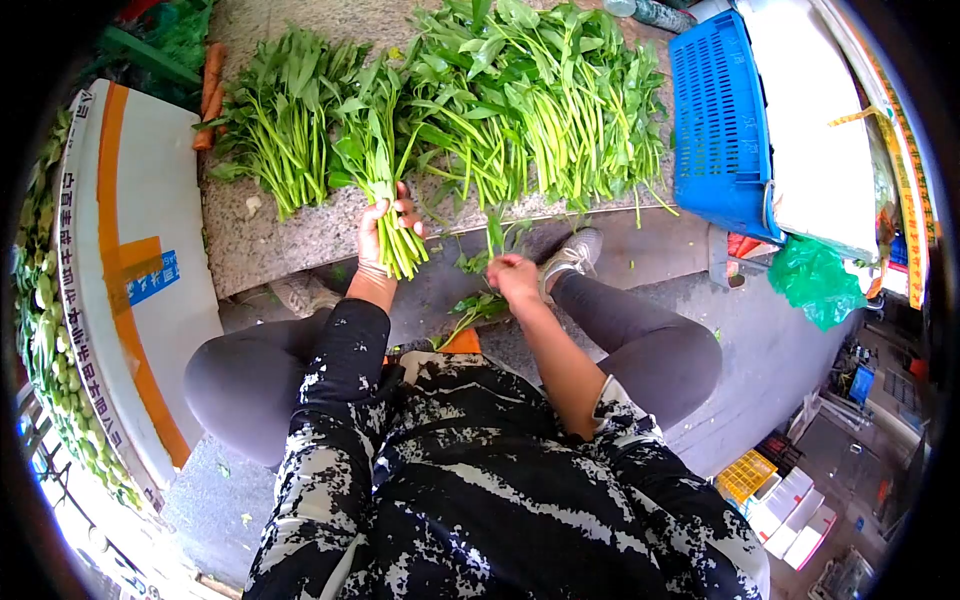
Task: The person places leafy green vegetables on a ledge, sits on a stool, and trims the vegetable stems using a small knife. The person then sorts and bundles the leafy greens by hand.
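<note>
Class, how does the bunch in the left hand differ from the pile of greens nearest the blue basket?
The bunch is narrow; the pile spreads much wider. The bunch is gripped by its stems in the left hand; the pile lies on the stone slab, untouched by either hand. Both are leafy greens, with stems toward the person.

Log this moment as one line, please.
left hand: holding bunch of greens | right hand: at small sprig, hold unclear | loose greens: on speckled slab
</note>
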The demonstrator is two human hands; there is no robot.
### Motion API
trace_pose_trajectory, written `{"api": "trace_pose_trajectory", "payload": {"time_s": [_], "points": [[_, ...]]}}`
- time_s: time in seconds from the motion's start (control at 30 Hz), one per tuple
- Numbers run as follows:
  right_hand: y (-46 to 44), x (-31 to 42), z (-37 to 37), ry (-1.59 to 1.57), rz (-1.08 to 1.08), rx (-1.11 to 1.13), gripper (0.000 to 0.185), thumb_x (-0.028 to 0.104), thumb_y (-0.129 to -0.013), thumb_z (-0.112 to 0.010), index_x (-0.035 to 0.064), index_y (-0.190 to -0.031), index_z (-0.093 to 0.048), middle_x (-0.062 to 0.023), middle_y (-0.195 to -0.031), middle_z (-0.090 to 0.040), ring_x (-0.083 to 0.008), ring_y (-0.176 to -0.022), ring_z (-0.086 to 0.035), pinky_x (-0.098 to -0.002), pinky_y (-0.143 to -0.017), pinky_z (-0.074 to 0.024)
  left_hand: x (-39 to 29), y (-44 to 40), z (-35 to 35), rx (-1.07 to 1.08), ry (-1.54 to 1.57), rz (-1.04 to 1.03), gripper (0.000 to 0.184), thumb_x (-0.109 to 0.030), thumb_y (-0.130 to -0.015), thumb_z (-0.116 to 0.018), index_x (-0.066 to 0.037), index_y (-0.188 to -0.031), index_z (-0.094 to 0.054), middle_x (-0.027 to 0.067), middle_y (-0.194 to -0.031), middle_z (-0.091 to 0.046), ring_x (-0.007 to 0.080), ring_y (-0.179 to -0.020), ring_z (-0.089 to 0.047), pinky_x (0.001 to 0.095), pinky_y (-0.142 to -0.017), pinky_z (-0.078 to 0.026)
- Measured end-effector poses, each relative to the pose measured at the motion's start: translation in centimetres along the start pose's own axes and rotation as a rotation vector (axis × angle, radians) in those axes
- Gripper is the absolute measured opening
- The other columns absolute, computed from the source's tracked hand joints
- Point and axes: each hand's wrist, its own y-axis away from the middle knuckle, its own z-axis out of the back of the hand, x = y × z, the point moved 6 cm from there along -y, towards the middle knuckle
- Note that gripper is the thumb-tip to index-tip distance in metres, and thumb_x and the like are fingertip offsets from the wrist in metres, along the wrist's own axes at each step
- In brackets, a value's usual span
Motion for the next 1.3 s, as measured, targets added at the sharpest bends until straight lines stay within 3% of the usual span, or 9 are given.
{"api": "trace_pose_trajectory", "payload": {"time_s": [0.17,0.23,0.57,0.7,0.83,0.97,1.1,1.2,1.3], "points": [[2.7,2.3,-2.0,-0.322,0.175,0.012,0.008,0.002,-0.077,-0.059,-0.0013,-0.081,-0.052,-0.0068,-0.072,-0.059,-0.0140,-0.063,-0.058,-0.0223,-0.057,-0.0481,-0.7,0.7,1.2,-0.178,-0.160,-0.004,0.032,-0.020,-0.075,-0.056,-0.008,-0.104,-0.049,-0.0009,-0.079,-0.053,0.0132,-0.066,-0.053,0.0344,-0.067,-0.048],[6.0,8.0,-2.6,-0.462,0.642,0.126,0.011,0.000,-0.078,-0.057,0.0000,-0.082,-0.046,-0.0108,-0.076,-0.060,-0.0146,-0.065,-0.058,-0.0230,-0.056,-0.0490,-0.8,0.5,1.3,-0.240,-0.224,-0.017,0.033,-0.020,-0.074,-0.056,-0.008,-0.104,-0.049,-0.0001,-0.080,-0.053,0.0144,-0.066,-0.053,0.0338,-0.066,-0.048],[3.7,13.7,-7.4,-0.422,0.689,0.239,0.015,-0.001,-0.079,-0.055,0.0031,-0.085,-0.042,-0.0103,-0.077,-0.058,-0.0137,-0.067,-0.058,-0.0227,-0.057,-0.0475,0.1,1.0,0.3,-0.264,-0.170,-0.006,0.031,-0.015,-0.072,-0.056,-0.005,-0.101,-0.050,0.0171,-0.106,-0.055,0.0310,-0.094,-0.056,0.0431,-0.083,-0.046],[2.6,11.3,-7.9,-0.413,0.584,0.309,0.013,0.000,-0.077,-0.059,0.0031,-0.081,-0.047,-0.0079,-0.077,-0.059,-0.0128,-0.063,-0.057,-0.0219,-0.049,-0.0467,0.5,0.4,0.2,-0.249,-0.274,0.008,0.036,-0.018,-0.073,-0.055,-0.003,-0.105,-0.048,0.0164,-0.111,-0.053,0.0290,-0.102,-0.052,0.0429,-0.085,-0.044],[2.9,9.3,-5.8,-0.411,0.436,0.069,0.012,0.007,-0.077,-0.063,0.0039,-0.079,-0.052,-0.0061,-0.074,-0.059,-0.0110,-0.061,-0.056,-0.0205,-0.051,-0.0442,0.5,-0.1,2.5,-0.344,-0.332,0.016,0.013,-0.012,-0.073,-0.061,-0.001,-0.080,-0.060,0.0104,-0.081,-0.061,0.0218,-0.080,-0.059,0.0349,-0.077,-0.048],[-2.9,-3.3,-3.9,-0.681,-0.128,0.028,0.010,0.001,-0.076,-0.060,0.0029,-0.083,-0.052,-0.0087,-0.066,-0.058,-0.0139,-0.050,-0.053,-0.0193,-0.039,-0.0359,0.3,0.7,3.3,-0.413,-0.308,0.016,0.007,-0.010,-0.073,-0.060,-0.006,-0.075,-0.056,0.0039,-0.068,-0.057,0.0165,-0.061,-0.057,0.0356,-0.070,-0.050],[-0.6,0.3,-3.7,0.869,0.172,0.228,0.027,0.025,-0.077,-0.058,0.0016,-0.065,-0.060,-0.0093,-0.055,-0.058,-0.0194,-0.046,-0.055,-0.0303,-0.049,-0.0439,0.1,0.5,1.2,-0.300,-0.270,0.086,0.012,-0.015,-0.075,-0.058,-0.004,-0.075,-0.053,0.0034,-0.065,-0.053,0.0154,-0.061,-0.054,0.0342,-0.067,-0.051],[0.6,8.7,-6.8,0.786,0.656,-0.131,0.019,0.026,-0.078,-0.053,0.0110,-0.086,-0.062,-0.0153,-0.066,-0.059,-0.0324,-0.065,-0.058,-0.0403,-0.060,-0.0462,0.3,0.3,0.5,-0.275,-0.235,0.082,0.014,-0.014,-0.075,-0.058,-0.003,-0.080,-0.051,0.0037,-0.071,-0.052,0.0153,-0.063,-0.052,0.0333,-0.068,-0.050],[-2.1,12.6,-8.1,0.799,0.573,-0.111,0.026,0.014,-0.078,-0.051,0.0091,-0.103,-0.053,-0.0178,-0.071,-0.060,-0.0352,-0.069,-0.059,-0.0419,-0.063,-0.0463,0.4,0.1,-0.5,-0.253,-0.234,0.078,0.019,-0.014,-0.074,-0.058,-0.003,-0.086,-0.048,0.0027,-0.072,-0.047,0.0144,-0.066,-0.050,0.0328,-0.068,-0.050]]}}
